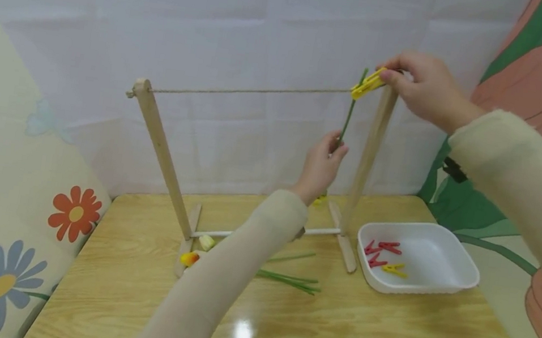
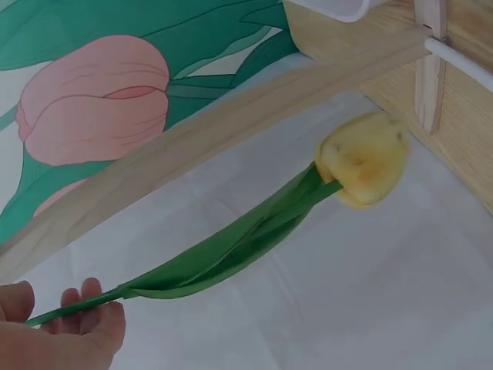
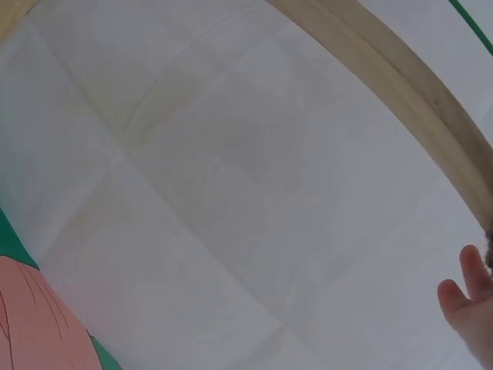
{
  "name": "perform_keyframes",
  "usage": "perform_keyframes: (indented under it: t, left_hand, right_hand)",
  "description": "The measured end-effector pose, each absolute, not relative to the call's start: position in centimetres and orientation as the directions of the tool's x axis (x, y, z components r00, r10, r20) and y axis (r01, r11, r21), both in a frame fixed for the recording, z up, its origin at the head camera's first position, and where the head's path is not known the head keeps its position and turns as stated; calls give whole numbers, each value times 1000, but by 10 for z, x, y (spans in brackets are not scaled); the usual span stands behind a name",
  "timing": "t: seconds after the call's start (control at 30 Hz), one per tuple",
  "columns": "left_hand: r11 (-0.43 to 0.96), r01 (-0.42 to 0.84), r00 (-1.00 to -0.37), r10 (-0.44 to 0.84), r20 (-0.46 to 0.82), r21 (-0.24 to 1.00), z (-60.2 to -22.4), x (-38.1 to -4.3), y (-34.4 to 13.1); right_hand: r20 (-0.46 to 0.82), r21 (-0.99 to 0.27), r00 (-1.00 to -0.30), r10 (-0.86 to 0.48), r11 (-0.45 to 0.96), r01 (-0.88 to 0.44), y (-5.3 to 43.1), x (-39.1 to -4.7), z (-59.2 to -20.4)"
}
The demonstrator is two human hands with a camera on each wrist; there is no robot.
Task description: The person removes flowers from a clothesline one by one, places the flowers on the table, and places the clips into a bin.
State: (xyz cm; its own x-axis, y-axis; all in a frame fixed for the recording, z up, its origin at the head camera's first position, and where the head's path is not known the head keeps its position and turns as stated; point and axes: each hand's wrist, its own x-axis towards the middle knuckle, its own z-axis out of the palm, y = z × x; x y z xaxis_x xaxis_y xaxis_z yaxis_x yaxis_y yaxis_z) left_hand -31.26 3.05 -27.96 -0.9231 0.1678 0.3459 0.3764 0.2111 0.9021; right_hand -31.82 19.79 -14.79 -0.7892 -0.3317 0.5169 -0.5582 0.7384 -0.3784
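Observation:
My left hand [image 1: 320, 167] grips the green stem of an artificial tulip [image 2: 370, 160]. In the left wrist view its yellow bloom and long leaf show, and the bloom points away from the hand. The stem [image 1: 348, 119] rises to the rope [image 1: 250, 90], where a yellow clothespin [image 1: 367, 84] sits over both, near the rope's right end. Thumb and fingers of my right hand [image 1: 427, 92] pinch the clothespin's rear end, beside the top of the right post. The right wrist view catches only some fingertips at its edge.
A wooden frame with a left post [image 1: 161, 143] and right post [image 1: 373, 148] carries the rope. On the table [image 1: 358, 329] lie more tulips with green stems [image 1: 289, 280], partly behind my left sleeve. A white tray [image 1: 443, 266] at right holds several red and yellow clothespins.

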Motion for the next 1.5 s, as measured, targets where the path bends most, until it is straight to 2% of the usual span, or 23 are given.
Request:
perform_keyframes:
  t: [0.17, 0.37, 0.43, 0.53, 0.67, 0.8, 0.87, 1.0, 1.17, 1.5]
  left_hand:
    - [187, 359, -931, 138, 338, 914, -278, -311, 31]
    - [193, 390, -919, 144, 367, 900, -279, -311, 29]
    - [205, 401, -915, 147, 377, 893, -280, -310, 26]
    - [213, 414, -909, 148, 390, 885, -282, -310, 20]
    - [203, 438, -897, 160, 412, 876, -287, -308, 11]
    - [202, 433, -898, 183, 400, 878, -292, -304, 1]
    - [208, 423, -902, 193, 387, 882, -296, -301, -4]
    - [215, 415, -903, 217, 372, 884, -304, -294, -14]
    - [240, 401, -908, 233, 349, 884, -314, -287, -26]
    - [269, 505, -857, 272, 438, 820, -330, -276, -52]
  right_hand:
    - [603, -341, -725, -333, 714, -611, 197, -314, -154]
    - [765, -183, -555, -327, 716, -674, 194, -310, -160]
    - [793, -183, -525, -309, 701, -689, 194, -309, -159]
    - [793, -245, -552, -256, 696, -675, 194, -307, -157]
    - [765, -392, -625, -153, 660, -641, 200, -302, -158]
    - [752, -475, -655, -69, 633, -611, 212, -297, -167]
    - [757, -481, -652, -40, 640, -599, 218, -295, -175]
    - [719, -539, -695, 13, 641, -546, 229, -289, -191]
    - [683, -548, -731, -1, 661, -513, 239, -282, -213]
    - [710, -530, -704, -20, 644, -552, 252, -276, -252]
